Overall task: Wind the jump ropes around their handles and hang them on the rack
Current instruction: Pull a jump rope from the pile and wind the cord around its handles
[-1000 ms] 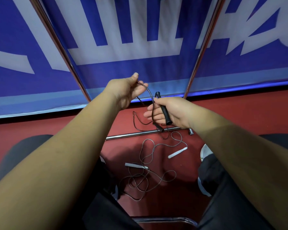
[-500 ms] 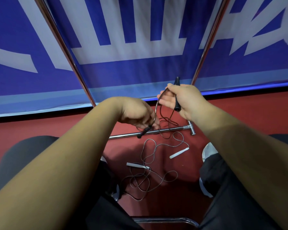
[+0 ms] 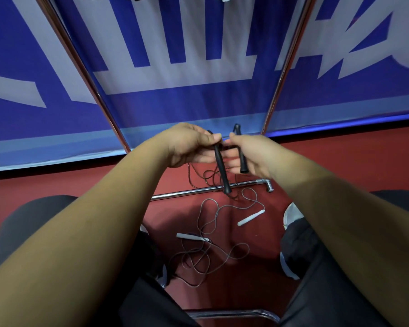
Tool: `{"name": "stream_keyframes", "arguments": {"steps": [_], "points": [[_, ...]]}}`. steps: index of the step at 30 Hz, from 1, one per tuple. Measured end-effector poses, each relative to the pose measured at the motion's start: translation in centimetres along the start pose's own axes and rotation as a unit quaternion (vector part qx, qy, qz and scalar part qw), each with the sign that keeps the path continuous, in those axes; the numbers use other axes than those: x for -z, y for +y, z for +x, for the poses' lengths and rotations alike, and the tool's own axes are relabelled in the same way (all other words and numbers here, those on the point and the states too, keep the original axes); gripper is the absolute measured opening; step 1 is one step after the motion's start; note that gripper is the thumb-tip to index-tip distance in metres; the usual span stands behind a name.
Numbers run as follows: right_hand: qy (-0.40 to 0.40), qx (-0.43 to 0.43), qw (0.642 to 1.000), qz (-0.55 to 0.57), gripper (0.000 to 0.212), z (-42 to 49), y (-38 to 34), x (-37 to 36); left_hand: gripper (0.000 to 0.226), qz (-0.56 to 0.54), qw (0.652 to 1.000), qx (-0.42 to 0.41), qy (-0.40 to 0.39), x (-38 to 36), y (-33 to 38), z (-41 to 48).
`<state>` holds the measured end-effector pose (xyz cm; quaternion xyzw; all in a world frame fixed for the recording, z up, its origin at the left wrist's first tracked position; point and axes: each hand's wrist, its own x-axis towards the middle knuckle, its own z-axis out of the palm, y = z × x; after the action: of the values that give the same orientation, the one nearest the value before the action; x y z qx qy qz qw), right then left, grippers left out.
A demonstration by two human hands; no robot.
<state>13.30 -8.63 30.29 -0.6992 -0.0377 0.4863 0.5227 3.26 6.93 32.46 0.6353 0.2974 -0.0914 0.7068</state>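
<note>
Left hand (image 3: 189, 147) curls round top part of black handle (image 3: 221, 168). Handle's long way runs up-down; low end leans bit right, points at floor. Right hand (image 3: 255, 156) grips second black handle (image 3: 242, 161), near upright, top end pokes out above fingers. Handles side by side, close. Black rope (image 3: 207, 175) hangs in loops under hands. Shiny rack bar (image 3: 187, 193) lies low on red floor (image 3: 340, 166). Nearer, grey rope (image 3: 194, 258) in loose tangle on floor, white handle (image 3: 250, 217) and other white handle (image 3: 193, 237) apart.
</note>
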Motion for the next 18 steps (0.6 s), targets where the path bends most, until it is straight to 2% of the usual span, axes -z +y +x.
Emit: {"name": "stream_keyframes", "arguments": {"steps": [2,4,7,10,12,13,16,18], "points": [[-0.052,-0.005,0.998,-0.037,0.039,-0.6,0.2,-0.7,0.011,-0.016,0.998,-0.004,0.053,0.5,0.3,0.2],[-0.088,-0.003,0.994,-0.059,0.041,-1.0,0.3,-1.1,0.02,-0.006,0.996,0.005,0.092,1.3,0.4,0.3],[-0.107,0.022,0.993,-0.049,0.04,-1.5,0.3,-1.2,0.03,0.05,0.991,0.019,0.126,2.1,0.6,0.2],[-0.122,0.049,0.99,-0.048,0.036,-2.1,0.1,-1.4,0.046,0.179,0.966,0.006,0.188,2.5,0.8,0.1],[-0.133,0.059,0.988,-0.051,0.034,-2.3,0.1,-1.6,0.028,0.27,0.934,-0.042,0.23,3.6,0.7,0.4],[-0.137,0.061,0.987,-0.053,0.032,-2.2,0.1,-1.6,0.018,0.287,0.932,-0.072,0.207,4.0,0.7,0.4],[-0.152,0.061,0.986,-0.041,0.027,-2.2,0.1,-1.8,0.049,0.294,0.947,-0.122,0.045,4.3,0.5,-0.3],[-0.163,0.045,0.985,-0.03,0.024,-2.1,0.0,-1.8,0.042,0.278,0.947,-0.158,-0.001,3.7,0.1,-0.3]]}}
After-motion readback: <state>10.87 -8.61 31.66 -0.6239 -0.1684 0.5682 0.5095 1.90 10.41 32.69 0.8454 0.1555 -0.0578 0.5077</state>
